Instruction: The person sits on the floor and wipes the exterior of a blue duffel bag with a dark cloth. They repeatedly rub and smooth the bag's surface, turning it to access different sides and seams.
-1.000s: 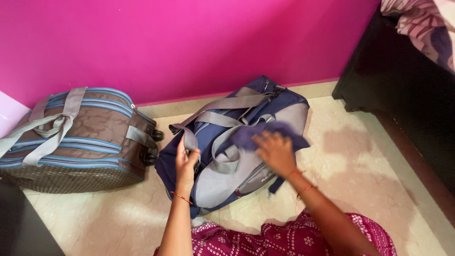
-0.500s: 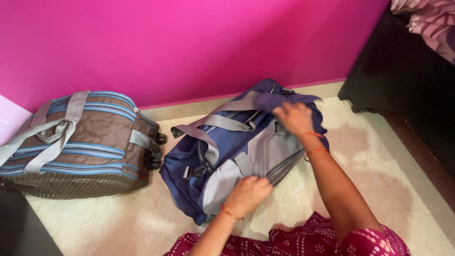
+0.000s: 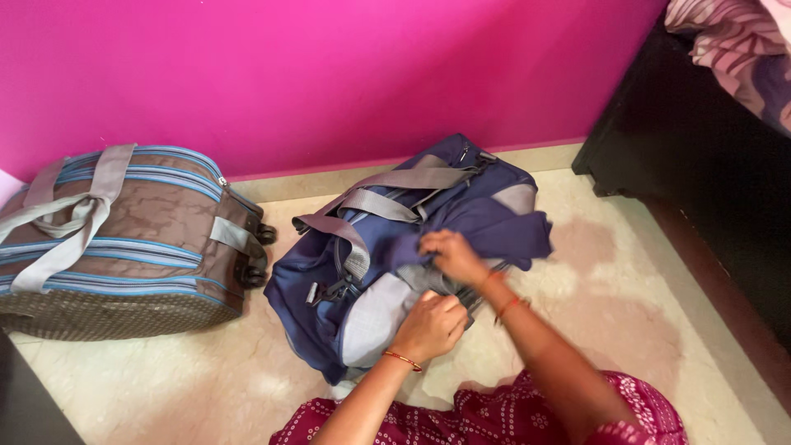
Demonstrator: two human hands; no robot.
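A navy and grey duffel bag (image 3: 329, 272) with grey straps lies on the floor against the pink wall. A dark blue cloth (image 3: 503, 227) is draped over its top right side. My right hand (image 3: 449, 255) grips the cloth's near edge above the bag's side pocket. Just below it, my left hand (image 3: 430, 325) is closed on the grey side panel of the bag, near the pocket opening. Both wrists wear thin red and gold bangles.
A brown and blue wheeled travel bag (image 3: 124, 243) with grey straps lies to the left. A black cabinet (image 3: 700, 140) with patterned bedding (image 3: 733, 49) on top stands at the right. The floor is cream marble tile (image 3: 626, 280). My maroon patterned clothing (image 3: 494, 420) fills the bottom edge.
My right hand pulled the blue cloth from the bag's far end back toward its middle. My left hand moved from the front zipper to the grey side panel and stayed there.
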